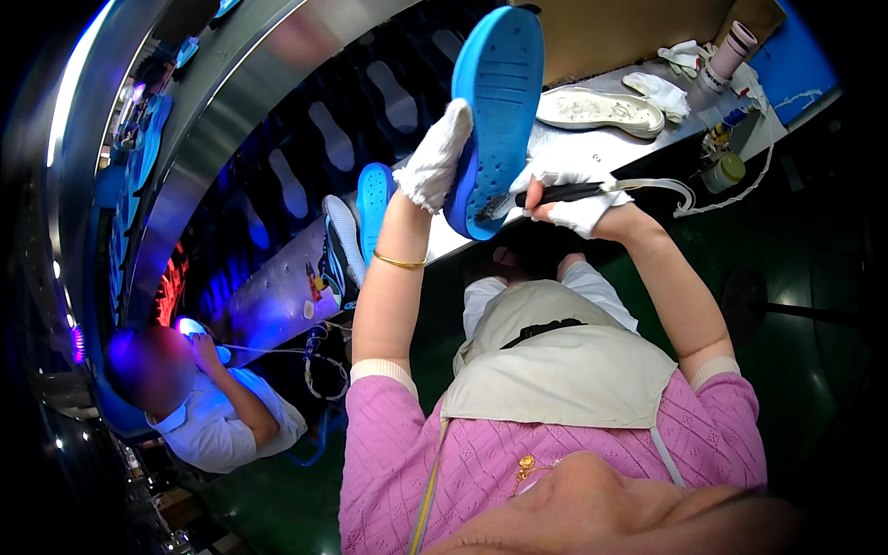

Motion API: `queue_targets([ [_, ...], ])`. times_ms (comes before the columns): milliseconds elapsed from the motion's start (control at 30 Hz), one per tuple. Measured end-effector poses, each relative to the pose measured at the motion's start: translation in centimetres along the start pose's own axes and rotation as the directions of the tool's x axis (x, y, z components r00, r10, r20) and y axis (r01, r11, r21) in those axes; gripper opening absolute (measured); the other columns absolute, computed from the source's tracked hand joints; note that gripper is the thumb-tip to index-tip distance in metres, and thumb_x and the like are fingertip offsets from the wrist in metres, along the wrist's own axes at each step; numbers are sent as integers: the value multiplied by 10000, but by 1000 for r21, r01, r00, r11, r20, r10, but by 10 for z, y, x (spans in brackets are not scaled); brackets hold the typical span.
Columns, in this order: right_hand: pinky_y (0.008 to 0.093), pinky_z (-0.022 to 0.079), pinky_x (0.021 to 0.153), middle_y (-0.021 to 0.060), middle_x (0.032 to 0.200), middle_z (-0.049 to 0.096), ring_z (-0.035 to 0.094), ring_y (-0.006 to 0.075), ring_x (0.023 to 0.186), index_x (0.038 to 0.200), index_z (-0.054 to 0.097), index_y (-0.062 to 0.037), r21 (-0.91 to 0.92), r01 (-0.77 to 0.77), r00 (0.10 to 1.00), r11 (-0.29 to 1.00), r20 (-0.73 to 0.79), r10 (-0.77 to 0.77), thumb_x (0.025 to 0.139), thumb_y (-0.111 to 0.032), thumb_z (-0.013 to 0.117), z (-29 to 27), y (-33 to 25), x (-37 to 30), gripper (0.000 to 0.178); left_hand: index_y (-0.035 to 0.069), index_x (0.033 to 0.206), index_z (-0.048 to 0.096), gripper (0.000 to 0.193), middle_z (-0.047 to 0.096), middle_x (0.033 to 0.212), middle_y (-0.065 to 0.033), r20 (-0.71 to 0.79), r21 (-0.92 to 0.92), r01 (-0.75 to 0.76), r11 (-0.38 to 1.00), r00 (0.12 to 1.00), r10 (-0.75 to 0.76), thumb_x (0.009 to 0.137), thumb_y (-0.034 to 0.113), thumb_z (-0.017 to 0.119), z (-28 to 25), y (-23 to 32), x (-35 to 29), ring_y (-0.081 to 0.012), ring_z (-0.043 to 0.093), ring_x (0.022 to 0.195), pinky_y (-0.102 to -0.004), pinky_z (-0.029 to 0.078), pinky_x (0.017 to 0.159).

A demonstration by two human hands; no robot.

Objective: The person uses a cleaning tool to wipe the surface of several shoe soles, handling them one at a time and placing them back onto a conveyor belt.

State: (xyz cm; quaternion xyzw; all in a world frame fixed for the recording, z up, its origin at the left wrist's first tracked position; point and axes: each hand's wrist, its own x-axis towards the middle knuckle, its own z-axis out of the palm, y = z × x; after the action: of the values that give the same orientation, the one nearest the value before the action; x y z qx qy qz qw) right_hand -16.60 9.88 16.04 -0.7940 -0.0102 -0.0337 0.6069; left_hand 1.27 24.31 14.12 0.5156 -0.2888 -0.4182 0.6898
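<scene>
My left hand [438, 159], in a white cloth glove, grips a blue shoe sole [499, 102] by its left edge and holds it up, tilted. The sole's inner face shows ridges and small holes. In my right hand [578, 208], gloved in white with bare fingertips showing, is a brush [570, 192] with a black handle and a pale tube running from its end. The brush's bristles touch the lower end of the sole. A second blue sole [373, 205] and a grey-and-dark sole [342, 236] stand left of my left forearm.
A long white sole [601, 111] lies on the metal bench, near white gloves [683, 57] and a pink cylinder [731, 57]. A green-lidded jar [724, 173] sits at right. Dark racks with pale sole shapes [329, 136] run behind. Another person [222, 407] works at far left.
</scene>
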Motion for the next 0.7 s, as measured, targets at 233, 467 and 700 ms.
queue_targets([
  [233,267,488,806,29,907,650,610,139,858,823,649,-77,30,-245,964,969,116,241,744,12,688,-4,0,7,126,48,1362,513,734,602,1218,-152,-169,49,251,967,956,-240,861,568,648,8,11,14,-245,595,1058,-383,501,931],
  [467,270,477,789,34,876,638,607,164,847,806,643,-87,-235,-185,974,954,83,209,729,-11,690,-14,3,10,118,57,1383,493,806,584,1254,-183,-217,169,313,935,937,-275,841,642,615,9,13,14,-279,594,1081,-391,499,936],
  [700,272,477,804,17,880,634,611,157,855,803,634,-105,-196,-8,999,981,-38,1,763,-53,679,-29,6,16,79,56,1333,538,740,627,1176,-145,-228,42,270,962,940,-254,859,620,608,6,14,13,-235,633,980,-352,536,862],
])
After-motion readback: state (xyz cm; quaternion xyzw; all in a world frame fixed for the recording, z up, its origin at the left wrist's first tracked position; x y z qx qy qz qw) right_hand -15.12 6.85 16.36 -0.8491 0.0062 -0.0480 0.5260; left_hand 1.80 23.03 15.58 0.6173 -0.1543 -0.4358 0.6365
